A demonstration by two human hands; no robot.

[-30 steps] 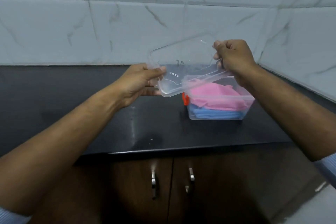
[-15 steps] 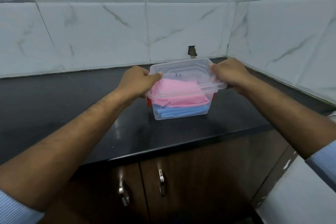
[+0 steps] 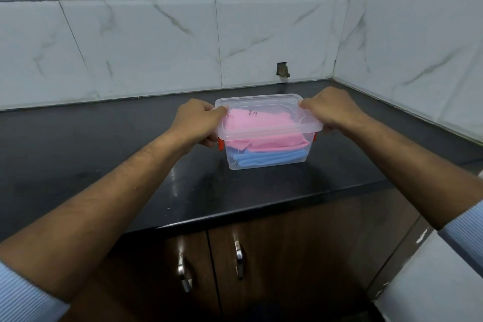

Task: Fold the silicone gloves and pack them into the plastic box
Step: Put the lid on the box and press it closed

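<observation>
The box sits on the counter between both hands, pink glove over blue glove inside; left hand and right hand grip the lid ends

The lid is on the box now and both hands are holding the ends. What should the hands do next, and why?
Probably swing up the red clips at each end. The clear lid already sits on the plastic box, over the pink glove and blue glove, and the left hand and right hand are right there.
</observation>
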